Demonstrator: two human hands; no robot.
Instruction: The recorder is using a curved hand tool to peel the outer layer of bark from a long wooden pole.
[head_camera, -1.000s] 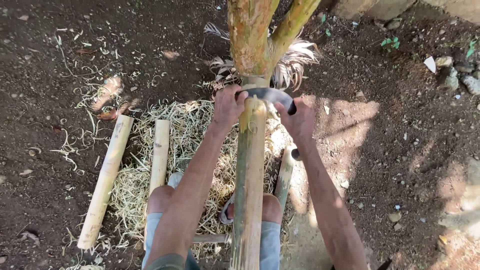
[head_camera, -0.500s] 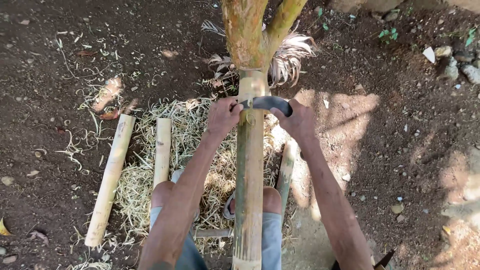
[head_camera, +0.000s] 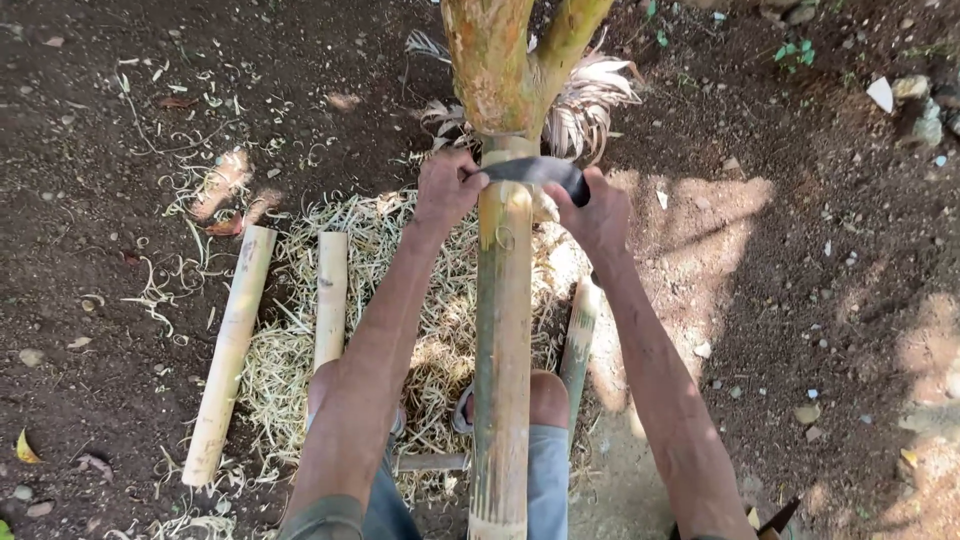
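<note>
Bare soil (head_camera: 820, 300), three peeled bamboo pieces (head_camera: 228, 355)

An outdoor yard used for bamboo work is shown: bare dark soil (head_camera: 120, 60), a heap of pale shavings (head_camera: 400, 300), cut bamboo lengths (head_camera: 228, 350), a forked tree trunk (head_camera: 495, 70) and scattered stones (head_camera: 915, 100).

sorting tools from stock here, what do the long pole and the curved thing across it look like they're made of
The pole looks like bamboo: round, yellow-green, with a scraped matte skin and pale shavings beneath. The curved blade, gripped by the left hand and right hand, looks like dull dark-grey metal, probably steel; its handles are hidden.
</note>
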